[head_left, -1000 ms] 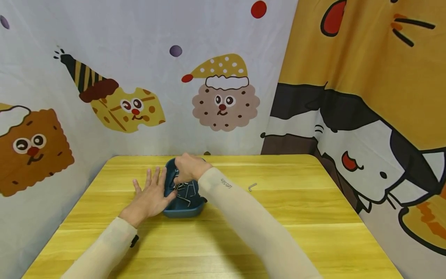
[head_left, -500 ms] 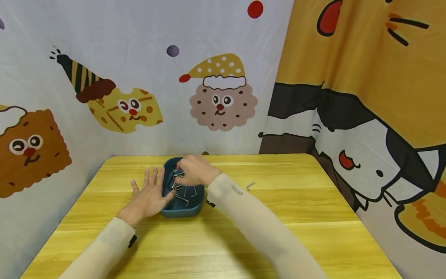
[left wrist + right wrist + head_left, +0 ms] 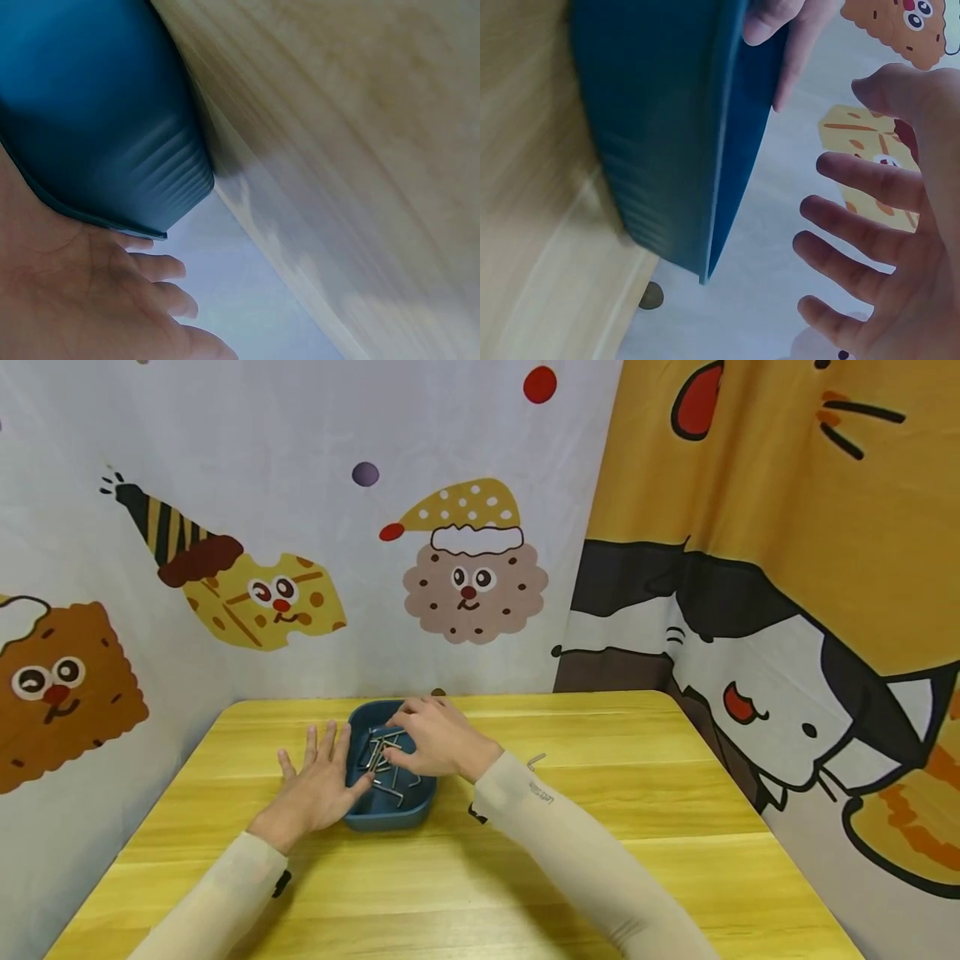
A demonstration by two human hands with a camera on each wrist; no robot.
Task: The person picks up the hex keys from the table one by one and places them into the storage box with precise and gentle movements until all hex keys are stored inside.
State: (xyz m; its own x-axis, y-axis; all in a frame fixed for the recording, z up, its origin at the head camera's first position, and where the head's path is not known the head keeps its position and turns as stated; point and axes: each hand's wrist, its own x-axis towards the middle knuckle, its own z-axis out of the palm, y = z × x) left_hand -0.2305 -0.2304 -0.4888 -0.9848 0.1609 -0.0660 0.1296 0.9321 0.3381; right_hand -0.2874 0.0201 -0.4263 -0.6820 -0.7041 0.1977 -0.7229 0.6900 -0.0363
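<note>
A dark blue plastic bin stands on the table, with several metal hex keys lying loose inside. My left hand is spread flat along the bin's left side, its thumb over the rim. In the left wrist view, the palm lies against the bin's rim. Above the bin's right side is my right hand. The right wrist view shows its fingers apart and loosely bent, with nothing between them, beside the bin's wall.
One hex key lies on the wood-grain table, right of the bin and close to the right sleeve. A printed cartoon curtain hangs behind the table's far edge.
My right hand has drawn back to the right from deep over the bin, and its fingers have spread from a curl. The left hand keeps its place at the rim.
</note>
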